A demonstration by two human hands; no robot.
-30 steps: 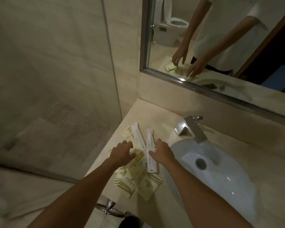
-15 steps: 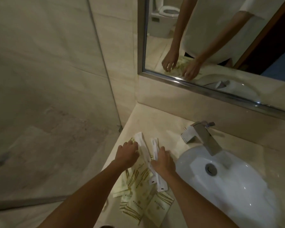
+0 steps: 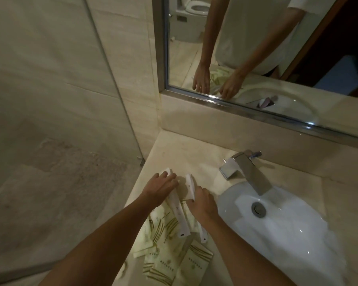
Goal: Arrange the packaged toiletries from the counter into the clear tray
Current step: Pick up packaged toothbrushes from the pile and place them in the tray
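Our left hand [image 3: 160,187] has slid onto one long white sachet [image 3: 177,209], flat; our right hand [image 3: 203,203] presses another [image 3: 190,185]; gathering continues, tray unseen.

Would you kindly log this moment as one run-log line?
left hand: on long white packet | right hand: on second white packet | green-striped sachets: piled on counter | clear tray: not visible

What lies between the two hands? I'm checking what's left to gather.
In the head view, two long white packets lie between left hand and right hand.
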